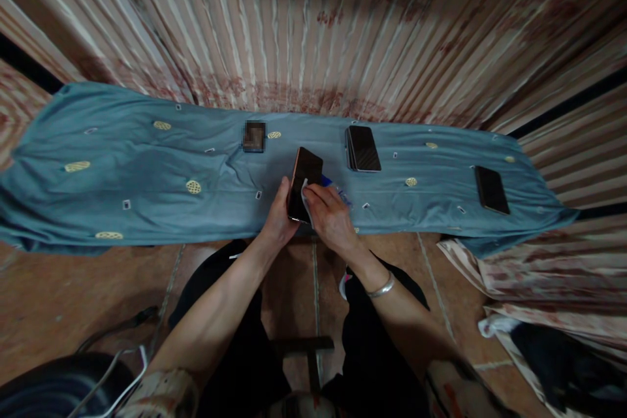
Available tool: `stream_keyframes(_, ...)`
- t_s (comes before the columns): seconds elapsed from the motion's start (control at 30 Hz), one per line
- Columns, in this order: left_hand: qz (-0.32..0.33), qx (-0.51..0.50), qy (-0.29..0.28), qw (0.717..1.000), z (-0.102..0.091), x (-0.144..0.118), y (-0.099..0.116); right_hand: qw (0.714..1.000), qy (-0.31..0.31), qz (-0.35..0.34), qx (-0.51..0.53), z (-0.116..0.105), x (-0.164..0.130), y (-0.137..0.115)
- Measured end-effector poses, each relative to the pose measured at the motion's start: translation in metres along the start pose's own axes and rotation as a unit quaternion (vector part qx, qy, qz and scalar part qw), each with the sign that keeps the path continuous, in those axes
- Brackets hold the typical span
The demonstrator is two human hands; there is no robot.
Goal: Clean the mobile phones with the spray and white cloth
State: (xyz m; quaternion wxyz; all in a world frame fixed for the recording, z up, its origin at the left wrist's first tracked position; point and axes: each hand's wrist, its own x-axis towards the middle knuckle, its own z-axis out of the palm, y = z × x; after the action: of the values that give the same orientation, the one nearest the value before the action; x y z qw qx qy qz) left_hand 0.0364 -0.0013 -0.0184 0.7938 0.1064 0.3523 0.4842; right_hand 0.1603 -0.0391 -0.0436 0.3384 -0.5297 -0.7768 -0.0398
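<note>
My left hand (281,214) grips a dark smartphone (306,170) by its lower left side, holding it tilted above the near part of the blue cloth. Pinched in my right hand (329,210) is a white wipe (305,199), which touches the phone's dark screen. Behind my right fingers, a blue and clear packet (337,188) lies on the cloth, partly hidden. To the right of the held phone rests a small stack of smartphones (364,148).
A blue cloth with yellow pineapples (147,189) covers the long table. Another dark phone (492,190) lies at the right end, and a small pixelated item (254,136) is at the back left. Pleated curtains (304,32) hang behind. A white cable (142,362) is at lower left.
</note>
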Motion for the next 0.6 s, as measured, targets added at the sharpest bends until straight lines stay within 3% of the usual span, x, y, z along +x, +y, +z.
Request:
stream_keyframes(0.27, -0.014, 0.02, 0.007, 1.0, -0.008, 0.0, -0.006, 0.999, -0.031, -0.016, 0.027, -0.006, 0.0, -0.016)
stream_keyframes(0.6, -0.014, 0.013, -0.012, 1.0, 0.0, -0.001, -0.003, 0.999, -0.027, 0.016, 0.008, -0.003, 0.002, 0.002)
